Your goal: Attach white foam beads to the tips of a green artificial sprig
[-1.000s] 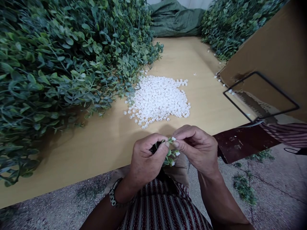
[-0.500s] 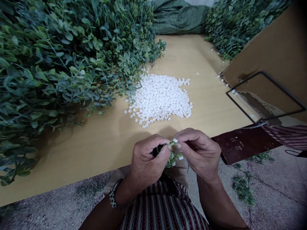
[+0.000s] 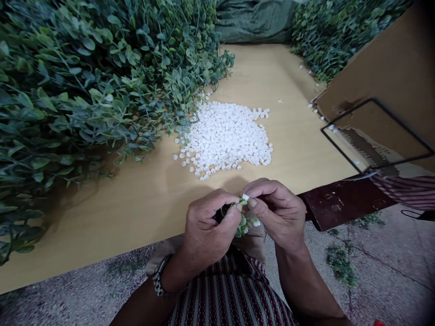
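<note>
My left hand [image 3: 212,226] is closed, thumb and forefinger pinching an artificial leaf sprig [image 3: 243,222] just beyond the table's front edge. At the sprig's upper tip shows a small white flower piece [image 3: 245,198]. My right hand [image 3: 280,210] is closed too, its thumb and fingertips at that white piece. Another white piece [image 3: 256,222] sits lower on the sprig, below the right thumb. Part of the stem is hidden inside my left hand. Beyond both hands lies a heap of small white flower pieces [image 3: 231,136] on the table.
A large mass of artificial greenery [image 3: 102,77] covers the left of the table [image 3: 136,213]. More greenery [image 3: 340,36] stands at back right, beside a cardboard sheet [image 3: 384,77] and a black wire frame [image 3: 346,151]. Green cloth [image 3: 256,20] lies at the back. Leaf scraps [image 3: 341,265] are on the floor.
My right hand has shifted slightly left, and more of the white piece at the sprig's tip now shows. My left hand keeps its pinch on the sprig.
</note>
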